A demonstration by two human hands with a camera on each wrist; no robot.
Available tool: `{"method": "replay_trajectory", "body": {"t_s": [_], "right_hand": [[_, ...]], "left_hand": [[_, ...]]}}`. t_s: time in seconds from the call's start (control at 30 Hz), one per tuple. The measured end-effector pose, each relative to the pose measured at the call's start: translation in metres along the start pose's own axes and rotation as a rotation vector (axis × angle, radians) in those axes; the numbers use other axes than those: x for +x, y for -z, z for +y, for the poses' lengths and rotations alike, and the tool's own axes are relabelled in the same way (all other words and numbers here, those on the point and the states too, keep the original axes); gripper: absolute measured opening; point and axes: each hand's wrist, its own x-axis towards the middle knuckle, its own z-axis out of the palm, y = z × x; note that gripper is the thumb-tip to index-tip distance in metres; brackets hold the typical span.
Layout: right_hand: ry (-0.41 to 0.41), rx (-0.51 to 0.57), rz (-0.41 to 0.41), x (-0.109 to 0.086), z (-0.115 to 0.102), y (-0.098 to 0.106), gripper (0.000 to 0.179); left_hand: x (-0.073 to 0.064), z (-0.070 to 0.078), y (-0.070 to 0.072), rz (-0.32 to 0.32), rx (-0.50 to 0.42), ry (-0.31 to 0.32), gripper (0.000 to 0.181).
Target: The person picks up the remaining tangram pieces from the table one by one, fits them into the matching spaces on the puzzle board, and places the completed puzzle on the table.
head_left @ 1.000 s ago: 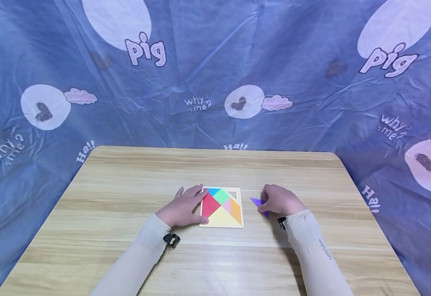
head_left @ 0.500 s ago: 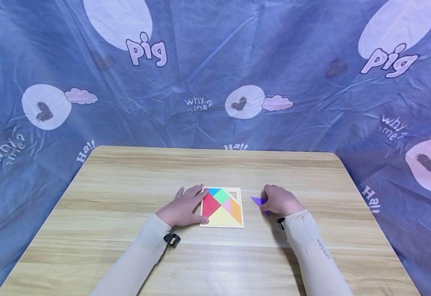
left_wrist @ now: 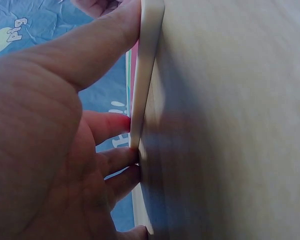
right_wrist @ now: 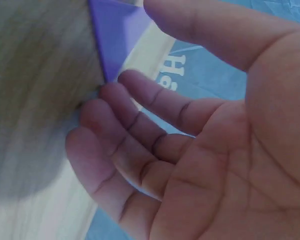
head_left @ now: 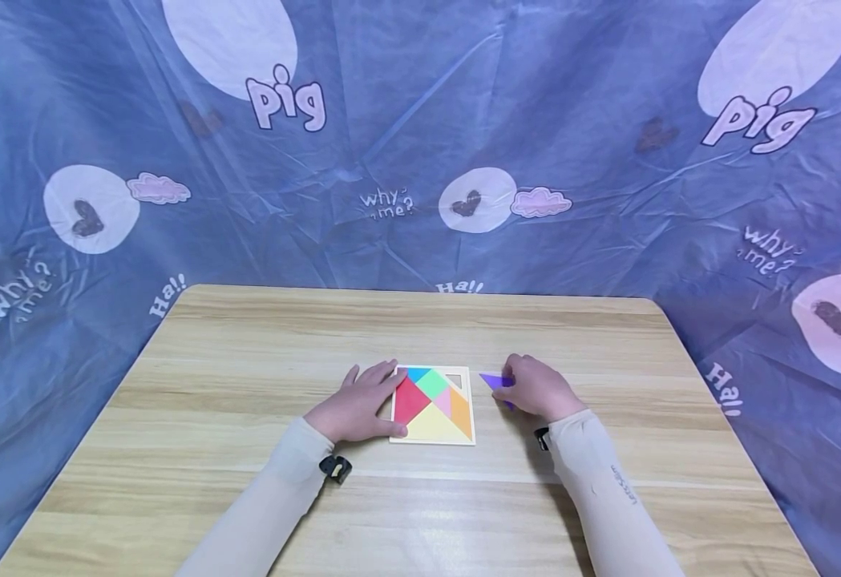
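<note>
A square tangram tray point(head_left: 433, 440) lies on the table, its left part under my left hand point(head_left: 355, 406). The thumb and forefinger of that hand rest on the tray's left corners; in the left wrist view the thumb point(left_wrist: 97, 42) lies along its pale edge point(left_wrist: 147, 65). Red, yellow, blue, green, pink and orange pieces fill most of the tray, and a small triangular gap point(head_left: 454, 381) shows at its upper right. Right of the tray, my right hand point(head_left: 539, 387) pinches a purple triangle piece point(head_left: 494, 381) between thumb and fingers, partly covering it. The piece point(right_wrist: 117, 32) also shows in the right wrist view.
The wooden table point(head_left: 305, 328) has rounded far corners. A blue printed cloth point(head_left: 391, 120) hangs behind it and along both sides. Black wrist bands point(head_left: 335, 468) sit on both sleeves.
My right hand has shifted slightly left and away from me with the purple triangle piece, nearer the tray. My left hand and the tray have stayed in place.
</note>
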Motion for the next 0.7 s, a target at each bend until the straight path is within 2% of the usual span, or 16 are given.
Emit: {"method": "replay_trajectory", "body": {"t_s": [0.4,0.7], "right_hand": [[-0.009,-0.157,0.051,-0.004,-0.011,-0.001,0.032],[-0.008,-0.186,0.046,-0.003,-0.014,-0.004,0.021]], "left_hand": [[0.002,-0.002,-0.002,0.002,0.001,-0.005,0.099],[0.002,-0.003,-0.002,0.009,-0.006,-0.013,0.098]]}}
